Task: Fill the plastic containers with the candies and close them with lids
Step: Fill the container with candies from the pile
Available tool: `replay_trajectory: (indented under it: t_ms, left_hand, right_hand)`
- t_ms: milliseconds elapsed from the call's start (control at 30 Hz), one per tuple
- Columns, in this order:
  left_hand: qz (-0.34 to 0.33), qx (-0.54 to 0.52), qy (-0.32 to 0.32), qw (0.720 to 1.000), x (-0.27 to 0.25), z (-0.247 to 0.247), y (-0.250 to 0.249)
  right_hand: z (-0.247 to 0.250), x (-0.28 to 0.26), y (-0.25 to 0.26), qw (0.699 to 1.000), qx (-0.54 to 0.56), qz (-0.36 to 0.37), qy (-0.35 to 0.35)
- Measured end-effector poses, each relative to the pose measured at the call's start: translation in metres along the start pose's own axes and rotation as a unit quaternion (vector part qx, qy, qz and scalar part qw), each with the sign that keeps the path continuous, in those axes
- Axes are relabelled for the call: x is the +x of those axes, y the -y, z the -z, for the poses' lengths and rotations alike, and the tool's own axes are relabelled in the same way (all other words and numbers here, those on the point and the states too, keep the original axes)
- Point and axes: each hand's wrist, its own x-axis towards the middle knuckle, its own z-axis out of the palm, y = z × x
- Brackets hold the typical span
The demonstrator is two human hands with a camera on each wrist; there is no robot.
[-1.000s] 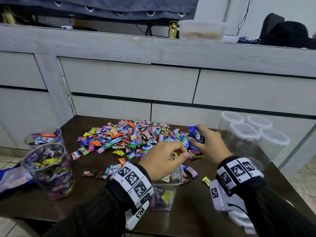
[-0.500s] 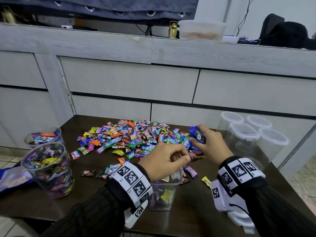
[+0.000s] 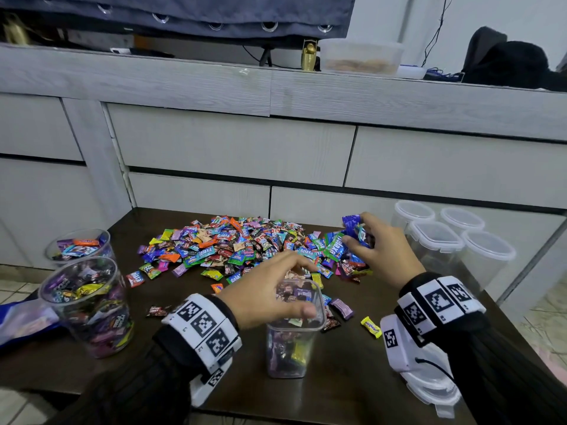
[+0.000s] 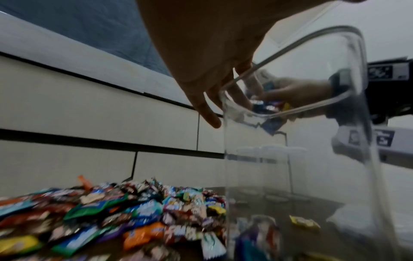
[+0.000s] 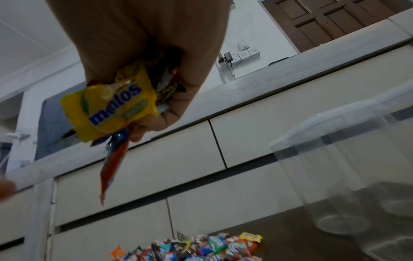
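In the lower centre of the head view, a clear square container point(image 3: 295, 332) stands on the dark desk point(image 3: 352, 378), partly filled with wrapped candies. The left hand point(image 3: 264, 294) is over its open mouth with the fingers point(image 4: 206, 113) spread and relaxed, pointing down past the rim; it holds nothing that I can see. To the right and a little higher in the frame, the right hand point(image 3: 382, 250) is raised over the right edge of the candy pile point(image 3: 245, 243), and its fingers are curled tightly around a bunch of candies point(image 5: 116, 109). In the right wrist view one of them is a yellow wrapper with the blue word "mentos", and an orange wrapper hangs down below it. In the pile several blue and green wrappers show the word "Relaxa". A single yellow candy point(image 3: 370, 326) lies alone on the desk right of the container; its print is too small to read. At the left edge of the head view two round cups point(image 3: 89, 305) stand filled with candies, without lids. At the right, behind the right hand, four empty containers point(image 3: 454, 240) with white lids on stand close together. Both wrists wear bands with black-and-white square marker patterns point(image 3: 202, 325).
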Motion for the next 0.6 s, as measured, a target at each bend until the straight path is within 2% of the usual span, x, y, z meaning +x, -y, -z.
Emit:
replay_trajectory:
  t_ms: [133,233,333,433,600]
  left_hand:
    - [0.045,-0.101,-0.001,0.994,-0.020,-0.001,0.017]
    - [0.071,-0.101,0.006,0.992,-0.028,-0.006,0.024]
    - [0.100,-0.076,-0.018,0.992,-0.030,-0.010,0.029]
    - [0.109,-0.058,-0.048,0.991,-0.029,-0.012,0.032]
    - [0.101,-0.053,-0.059,0.992,-0.029,-0.014,0.036]
  right_hand:
    - [0.008,0.002,0.025,0.997,0.060,0.046,-0.029]
    - [0.000,-0.002,0.048,0.993,0.108,0.055,0.006]
    - [-0.019,-0.011,0.063,0.989,0.130,0.069,0.022]
    - [-0.035,-0.021,0.067,0.987,0.127,0.084,0.042]
    - [-0.045,-0.028,0.065,0.986,0.081,0.119,0.089]
